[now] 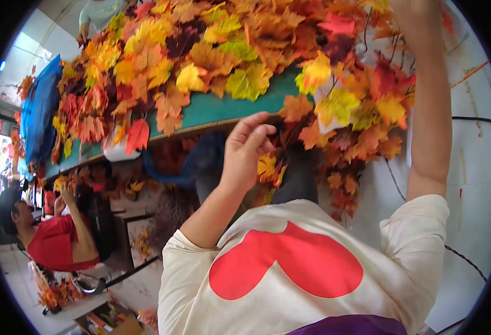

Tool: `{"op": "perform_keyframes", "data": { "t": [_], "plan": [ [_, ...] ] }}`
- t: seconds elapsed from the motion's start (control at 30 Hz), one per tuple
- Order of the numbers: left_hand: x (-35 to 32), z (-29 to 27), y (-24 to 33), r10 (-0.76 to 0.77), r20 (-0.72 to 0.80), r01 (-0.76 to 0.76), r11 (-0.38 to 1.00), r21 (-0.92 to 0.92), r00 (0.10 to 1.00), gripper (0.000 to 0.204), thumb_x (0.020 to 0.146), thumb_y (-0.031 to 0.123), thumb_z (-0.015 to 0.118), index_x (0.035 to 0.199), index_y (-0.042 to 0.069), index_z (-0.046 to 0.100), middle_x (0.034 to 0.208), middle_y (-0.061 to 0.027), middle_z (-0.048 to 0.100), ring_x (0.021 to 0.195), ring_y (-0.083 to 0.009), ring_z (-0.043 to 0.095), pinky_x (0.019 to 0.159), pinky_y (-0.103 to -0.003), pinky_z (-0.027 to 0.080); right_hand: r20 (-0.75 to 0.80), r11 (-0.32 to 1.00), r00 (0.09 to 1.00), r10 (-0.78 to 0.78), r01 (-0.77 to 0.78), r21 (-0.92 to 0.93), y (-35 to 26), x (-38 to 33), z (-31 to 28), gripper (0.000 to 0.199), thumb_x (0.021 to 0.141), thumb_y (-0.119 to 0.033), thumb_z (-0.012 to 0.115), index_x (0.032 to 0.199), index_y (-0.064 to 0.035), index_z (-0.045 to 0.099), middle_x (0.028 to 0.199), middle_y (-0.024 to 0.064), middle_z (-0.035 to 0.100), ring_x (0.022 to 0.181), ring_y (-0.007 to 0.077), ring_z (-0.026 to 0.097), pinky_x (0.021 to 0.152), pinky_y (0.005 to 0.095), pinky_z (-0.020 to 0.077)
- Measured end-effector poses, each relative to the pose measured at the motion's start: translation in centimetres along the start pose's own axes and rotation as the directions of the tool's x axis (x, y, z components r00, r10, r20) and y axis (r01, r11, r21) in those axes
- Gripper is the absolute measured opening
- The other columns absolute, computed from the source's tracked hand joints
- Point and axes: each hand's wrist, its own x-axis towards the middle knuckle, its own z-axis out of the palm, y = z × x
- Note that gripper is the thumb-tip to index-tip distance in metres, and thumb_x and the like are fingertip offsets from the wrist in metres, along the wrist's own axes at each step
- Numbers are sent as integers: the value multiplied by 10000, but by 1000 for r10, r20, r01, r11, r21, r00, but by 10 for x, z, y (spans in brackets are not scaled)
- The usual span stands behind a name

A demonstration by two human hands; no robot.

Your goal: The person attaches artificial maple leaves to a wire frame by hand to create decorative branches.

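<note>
My left hand is at the table's front edge, its fingers curled and the thumb folded in against them. What the fingers hold, if anything, is too small to make out. Close beside it hang yellow and orange artificial maple leaves. My right arm stretches far forward, and the right hand is blurred and partly cut off at the upper edge, close to orange leaves and dark stems. A large heap of artificial autumn leaves in orange, yellow and red covers much of the green tabletop.
More leaf sprigs hang over the table's right end. A blue bag lies at the far left. A person in red sits at lower left, handling leaves; another person stands across the table. An open cardboard box is on the floor.
</note>
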Motion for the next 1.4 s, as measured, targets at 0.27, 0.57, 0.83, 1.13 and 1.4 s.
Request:
{"op": "perform_keyframes", "data": {
  "t": [0.27,0.57,0.83,1.13,1.4],
  "plan": [
    [-79,-74,-8,146,-211,-124,985,117,966,252,882,89,522,1128,35,512,917,-42,596,667,-74,521,623,-192,438,826,853,254,-503,297,428,-47,-333,52,264,775,-129,493,1012,-32,555,1131,143,534,1132,288,456,967,391,323],
    [-149,-148,-61,-29,-406,106,980,167,913,345,879,133,535,1211,72,463,1087,-71,525,836,-114,535,731,-246,464,1000,975,-23,6,221,-1,-9,-373,67,176,770,-143,501,813,-117,670,833,137,645,809,313,632,632,410,513],
    [-90,-114,-116,-511,-170,509,859,-59,843,682,869,329,541,1409,235,135,1438,-88,165,1288,-346,218,968,-530,301,609,937,787,103,-282,207,-41,-205,-29,246,790,-18,550,1013,-103,607,894,83,644,822,196,631,697,299,487],
    [4,-95,-253,-131,187,-170,135,976,974,457,799,266,619,1167,38,471,1056,-84,547,906,-183,542,762,-277,448,589,776,713,380,-593,217,-75,-174,-63,237,850,-104,566,1078,-154,604,677,-46,590,519,40,424,518,193,407],
    [-8,89,-118,474,500,-684,408,605,725,341,885,262,458,1183,97,444,1138,-73,484,1065,-230,458,940,-367,337,245,947,969,15,-92,307,-84,-101,-133,254,835,-30,571,1089,-15,552,1016,56,608,853,101,586,739,215,479]
  ]
}}
